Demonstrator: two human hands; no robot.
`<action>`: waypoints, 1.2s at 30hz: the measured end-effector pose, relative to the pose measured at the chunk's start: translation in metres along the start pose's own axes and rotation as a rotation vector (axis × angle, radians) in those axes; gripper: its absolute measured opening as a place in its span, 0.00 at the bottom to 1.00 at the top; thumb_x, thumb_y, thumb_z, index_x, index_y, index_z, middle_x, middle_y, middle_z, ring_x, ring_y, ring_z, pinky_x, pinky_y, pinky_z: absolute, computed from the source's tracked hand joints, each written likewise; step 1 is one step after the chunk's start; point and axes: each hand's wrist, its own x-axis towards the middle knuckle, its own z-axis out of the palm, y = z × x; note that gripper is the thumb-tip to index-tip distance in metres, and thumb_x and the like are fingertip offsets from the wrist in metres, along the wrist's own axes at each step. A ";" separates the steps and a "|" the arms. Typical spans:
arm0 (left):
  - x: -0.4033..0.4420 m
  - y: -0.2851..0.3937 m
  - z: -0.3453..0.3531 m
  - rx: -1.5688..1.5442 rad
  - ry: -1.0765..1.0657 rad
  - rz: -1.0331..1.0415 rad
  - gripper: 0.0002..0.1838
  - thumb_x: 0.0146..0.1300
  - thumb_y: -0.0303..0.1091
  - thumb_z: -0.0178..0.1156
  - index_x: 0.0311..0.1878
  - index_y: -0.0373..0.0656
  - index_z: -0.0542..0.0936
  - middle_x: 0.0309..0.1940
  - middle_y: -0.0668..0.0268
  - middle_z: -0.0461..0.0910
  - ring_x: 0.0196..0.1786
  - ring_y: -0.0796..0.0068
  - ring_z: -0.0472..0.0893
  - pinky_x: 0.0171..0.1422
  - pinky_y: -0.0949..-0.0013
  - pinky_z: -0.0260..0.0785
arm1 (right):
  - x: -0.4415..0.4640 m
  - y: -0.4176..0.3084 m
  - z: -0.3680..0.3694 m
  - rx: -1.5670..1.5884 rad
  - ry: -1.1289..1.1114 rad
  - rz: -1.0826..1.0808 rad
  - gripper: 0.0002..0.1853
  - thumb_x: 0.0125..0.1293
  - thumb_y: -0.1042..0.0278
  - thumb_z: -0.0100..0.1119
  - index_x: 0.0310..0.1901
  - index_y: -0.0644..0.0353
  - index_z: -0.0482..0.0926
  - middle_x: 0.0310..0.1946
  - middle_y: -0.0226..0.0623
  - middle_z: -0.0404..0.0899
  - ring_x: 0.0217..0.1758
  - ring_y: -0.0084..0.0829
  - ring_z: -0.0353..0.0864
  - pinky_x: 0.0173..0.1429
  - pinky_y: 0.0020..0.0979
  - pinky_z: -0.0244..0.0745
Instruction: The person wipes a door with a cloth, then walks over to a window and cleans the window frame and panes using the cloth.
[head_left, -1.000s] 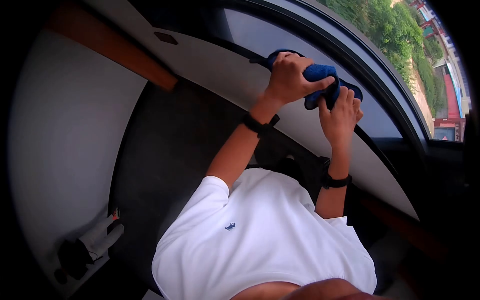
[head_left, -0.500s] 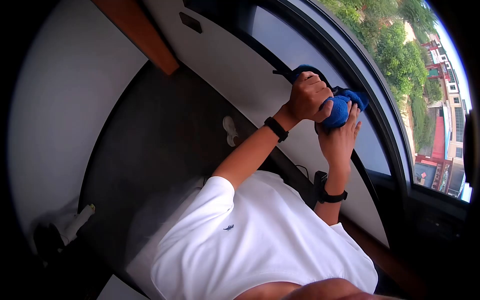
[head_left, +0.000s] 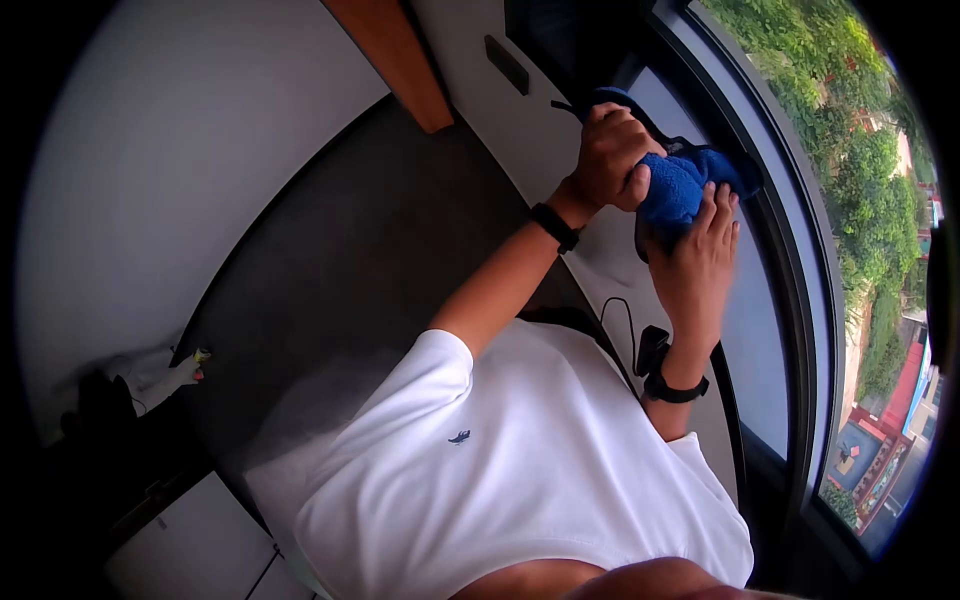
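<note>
A fluffy blue cloth [head_left: 672, 190] with black edging is bunched up between my hands, in front of the window's lower frame. My left hand [head_left: 612, 150] is wrapped round its left part, thumb toward me. My right hand [head_left: 697, 262] holds the right part from below, its fingers fairly straight and laid along the cloth. Its palm and most of the thumb are hidden. A thin black end [head_left: 562, 104] sticks out past my left hand. Both wrists wear black bands.
The window [head_left: 800, 220], with its dark frame, curves close along the right. A white wall [head_left: 480, 110] runs below it. A wooden post [head_left: 395, 70] meets the dark floor [head_left: 390, 190]. At lower left are a white cabinet [head_left: 190, 545] and a whitish object [head_left: 185, 375].
My view has turned, so the post and wall sit further right. The blue cloth shows a broader stretch between my hands, and my right hand sits slightly further right.
</note>
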 end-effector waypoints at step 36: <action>0.008 0.015 -0.069 0.162 -0.734 -0.132 0.24 0.67 0.39 0.51 0.59 0.33 0.81 0.59 0.51 0.82 0.65 0.56 0.78 0.73 0.53 0.61 | -0.011 -0.082 0.015 0.488 0.060 0.391 0.14 0.58 0.65 0.59 0.39 0.68 0.73 0.34 0.54 0.76 0.38 0.58 0.77 0.44 0.50 0.73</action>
